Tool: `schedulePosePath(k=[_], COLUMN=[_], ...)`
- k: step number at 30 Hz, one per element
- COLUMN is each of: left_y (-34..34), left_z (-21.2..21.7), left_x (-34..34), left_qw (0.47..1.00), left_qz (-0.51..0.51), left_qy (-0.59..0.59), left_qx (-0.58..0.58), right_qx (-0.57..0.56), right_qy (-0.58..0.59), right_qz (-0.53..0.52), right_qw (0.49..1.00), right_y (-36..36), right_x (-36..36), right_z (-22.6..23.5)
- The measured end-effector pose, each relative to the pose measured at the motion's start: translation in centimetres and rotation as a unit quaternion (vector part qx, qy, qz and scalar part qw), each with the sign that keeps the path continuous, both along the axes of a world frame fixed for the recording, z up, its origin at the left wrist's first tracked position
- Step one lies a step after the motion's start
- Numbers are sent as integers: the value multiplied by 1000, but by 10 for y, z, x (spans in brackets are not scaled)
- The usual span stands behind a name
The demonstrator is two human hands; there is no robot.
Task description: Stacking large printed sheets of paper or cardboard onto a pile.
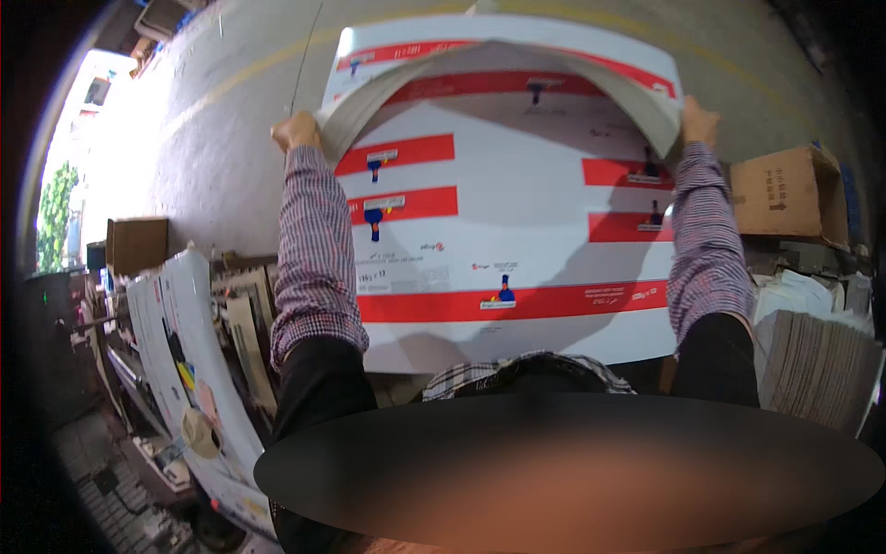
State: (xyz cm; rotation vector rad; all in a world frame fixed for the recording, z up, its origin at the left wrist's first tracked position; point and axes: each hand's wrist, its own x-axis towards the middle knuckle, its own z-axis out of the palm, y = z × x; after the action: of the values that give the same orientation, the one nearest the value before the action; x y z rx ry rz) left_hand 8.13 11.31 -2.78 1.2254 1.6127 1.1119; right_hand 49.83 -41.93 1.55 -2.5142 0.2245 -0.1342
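A large white printed cardboard sheet [526, 222] with red bands and small blue bottle pictures spreads in front of me. Both arms are stretched out along its sides. Its far left corner is gripped by my left hand [297, 132], closed with the fingers curled. At the far right corner my right hand [699, 122] is closed on the same sheet. The far edge bows into an arch between my hands, and its grey side shows at the ends. Past that arch, a similar printed sheet [517, 28] shows underneath.
An open brown carton [775, 192] sits at the right, above a stack of cardboard [817, 369]. To the left stand a small brown box [138, 243] and a leaning white printed sheet [189, 319]. Grey concrete floor [240, 111] extends beyond.
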Motion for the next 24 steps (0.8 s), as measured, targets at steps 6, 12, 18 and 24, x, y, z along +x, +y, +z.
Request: schedulePosePath(k=[6, 12, 18, 24], left_y=[44, -38, -129, -176], left_z=[5, 73, 157, 218], left_x=[-108, -131, -86, -43], left_qw=[755, 955, 884, 776], left_qz=[-359, -285, -423, -602], left_qy=[420, -57, -196, -170], left_qx=[354, -63, -16, 81], right_qx=[83, 138, 313, 368], right_qy=[-255, -135, -159, -56], right_qz=[72, 64, 18, -187], right_qw=[961, 979, 936, 909], right_y=[-41, -130, -275, -334], right_x=[-62, -175, -359, -587], right_z=[42, 81, 120, 138])
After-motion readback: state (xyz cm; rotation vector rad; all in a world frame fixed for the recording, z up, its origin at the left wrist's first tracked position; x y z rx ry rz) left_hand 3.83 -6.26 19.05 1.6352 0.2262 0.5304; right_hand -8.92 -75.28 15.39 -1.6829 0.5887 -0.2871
